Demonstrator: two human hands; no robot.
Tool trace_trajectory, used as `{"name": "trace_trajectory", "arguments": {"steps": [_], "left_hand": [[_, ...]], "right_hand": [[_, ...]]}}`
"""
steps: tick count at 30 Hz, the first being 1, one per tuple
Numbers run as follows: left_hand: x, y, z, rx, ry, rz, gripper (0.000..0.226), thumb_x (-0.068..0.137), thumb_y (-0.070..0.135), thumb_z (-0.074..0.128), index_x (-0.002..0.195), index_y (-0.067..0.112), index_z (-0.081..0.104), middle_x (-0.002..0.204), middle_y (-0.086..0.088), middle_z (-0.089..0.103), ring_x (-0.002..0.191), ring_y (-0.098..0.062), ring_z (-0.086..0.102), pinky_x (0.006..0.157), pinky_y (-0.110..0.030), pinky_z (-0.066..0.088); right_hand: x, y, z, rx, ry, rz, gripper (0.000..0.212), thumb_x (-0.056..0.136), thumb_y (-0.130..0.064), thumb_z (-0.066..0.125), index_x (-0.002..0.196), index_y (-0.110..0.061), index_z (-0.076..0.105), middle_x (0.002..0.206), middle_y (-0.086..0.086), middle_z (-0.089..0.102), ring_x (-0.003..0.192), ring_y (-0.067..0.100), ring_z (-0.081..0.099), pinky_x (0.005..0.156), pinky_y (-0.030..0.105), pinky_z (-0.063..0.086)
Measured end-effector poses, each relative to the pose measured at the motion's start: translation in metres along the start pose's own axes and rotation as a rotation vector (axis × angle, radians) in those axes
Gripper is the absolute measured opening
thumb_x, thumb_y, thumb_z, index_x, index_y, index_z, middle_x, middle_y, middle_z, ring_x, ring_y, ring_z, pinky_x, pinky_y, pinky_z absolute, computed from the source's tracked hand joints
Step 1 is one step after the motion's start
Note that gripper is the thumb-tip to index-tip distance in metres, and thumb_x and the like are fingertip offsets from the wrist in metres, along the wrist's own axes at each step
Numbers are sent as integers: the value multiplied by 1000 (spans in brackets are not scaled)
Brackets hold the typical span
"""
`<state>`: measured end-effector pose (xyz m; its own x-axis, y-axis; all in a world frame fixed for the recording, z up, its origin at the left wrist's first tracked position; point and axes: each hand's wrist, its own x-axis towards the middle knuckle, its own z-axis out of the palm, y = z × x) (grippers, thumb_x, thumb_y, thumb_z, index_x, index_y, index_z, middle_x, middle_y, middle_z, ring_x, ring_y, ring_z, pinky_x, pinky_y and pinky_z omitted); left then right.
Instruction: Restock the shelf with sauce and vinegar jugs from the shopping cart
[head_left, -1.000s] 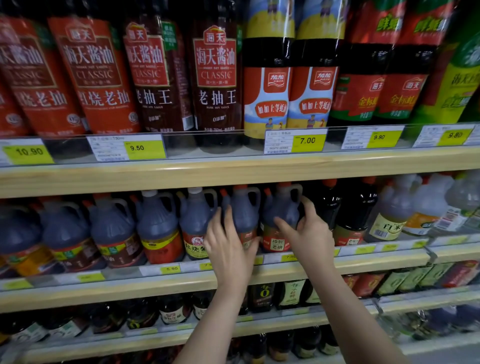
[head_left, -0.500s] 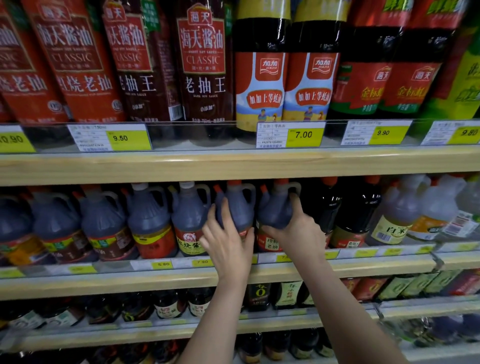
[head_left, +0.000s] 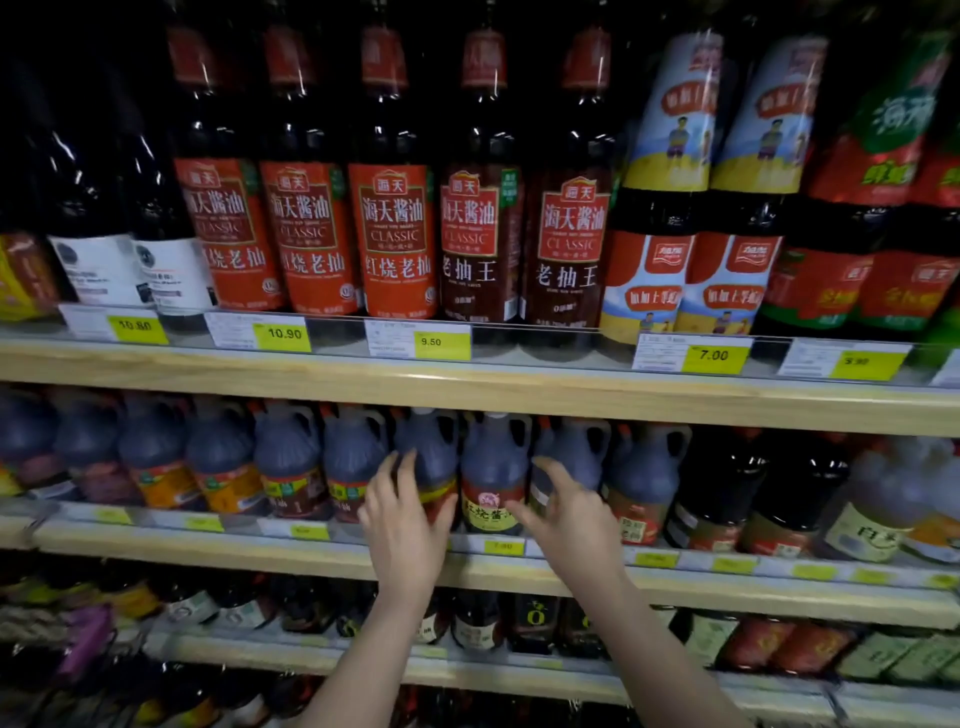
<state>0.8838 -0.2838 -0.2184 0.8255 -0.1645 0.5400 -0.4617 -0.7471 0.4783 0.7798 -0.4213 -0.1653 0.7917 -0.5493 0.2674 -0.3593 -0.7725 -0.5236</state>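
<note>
Two open hands flank upright dark jug (head_left: 492, 475), handle rightward.

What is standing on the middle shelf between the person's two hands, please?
In the head view, a dark sauce jug with a red label stands between the left hand and right hand.

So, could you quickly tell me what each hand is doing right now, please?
Left hand: open, fingers spread against a dark jug, not gripping.
Right hand: open, fingers spread, holding nothing.
</note>
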Motion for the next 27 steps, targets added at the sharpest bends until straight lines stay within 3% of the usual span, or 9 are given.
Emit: {"name": "trace_trajectory", "arguments": {"steps": [4,6,11,15,22,27], "left_hand": [[15,-19,7,55,-57,40,84,65,37,81,134,14,39,129,-18,50,114,-37,49,86,-46,45],[19,-19,12,116,-66,47,92,62,40,81,138,16,36,130,-18,49,111,-36,49,83,-44,44],[19,-16,19,143,-47,-14,90,63,47,78,137,17,38,115,-13,55,95,-30,51,70,-38,39],[15,-17,23,89,-23,-26,84,62,44,80,130,14,42,111,-11,57,94,-28,50,71,-38,39],[18,-20,12,73,-98,-20,82,62,44,80,129,14,45,112,-9,58,94,-28,53,71,-38,42],[24,-27,-18,-41,-129,31,75,69,44,76,129,12,47,124,-9,57,107,-29,54,79,-40,47]], "right_hand": [[23,-29,32,-19,-26,81,85,76,-56,63,145,-27,23,110,9,68,102,33,63,71,35,49],[33,-37,41,-55,-38,165,93,74,-56,65,146,-21,18,113,11,67,104,34,62,68,33,45],[44,-41,50,-151,14,216,73,75,-55,63,130,-13,38,102,11,70,94,33,66,62,31,40],[40,-38,47,-167,46,191,70,73,-57,65,123,-13,44,99,9,71,92,32,67,60,31,38],[40,-46,43,-245,-52,188,80,77,-60,60,136,-14,31,108,11,67,98,32,65,69,35,47],[33,-62,23,-116,-90,162,80,80,-51,63,141,-14,27,112,14,66,102,36,62,73,38,48]]}}
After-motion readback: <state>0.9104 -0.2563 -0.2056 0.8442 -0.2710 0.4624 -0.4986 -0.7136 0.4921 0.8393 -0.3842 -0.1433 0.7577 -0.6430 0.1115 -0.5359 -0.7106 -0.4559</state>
